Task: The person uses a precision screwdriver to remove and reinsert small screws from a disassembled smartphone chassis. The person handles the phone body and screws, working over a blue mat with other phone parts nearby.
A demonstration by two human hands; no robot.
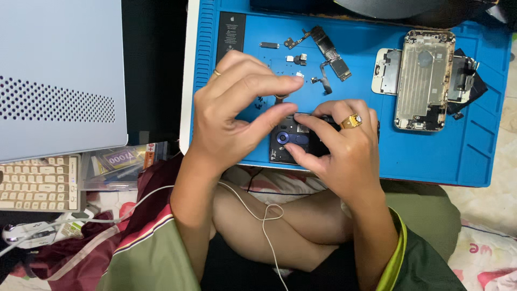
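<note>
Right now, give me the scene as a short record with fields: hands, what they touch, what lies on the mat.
left hand: raised above the mat, thumb and forefinger curled, nearly pinched
right hand: fingers resting on a dark phone
surface: blue work mat
mat, right: opened phone shell
mat, top middle: circuit board and small loose parts
off mat, left: keyboard

We have a single view, from a camera worn on the head, looking almost straight down and slightly forward over our own crossed legs. It sits close: our two hands (285, 129) fill the middle of the picture, with the blue work mat (431, 145) just beyond them and a keyboard (37, 183) at the near left edge. No second view shares the scene.
</note>
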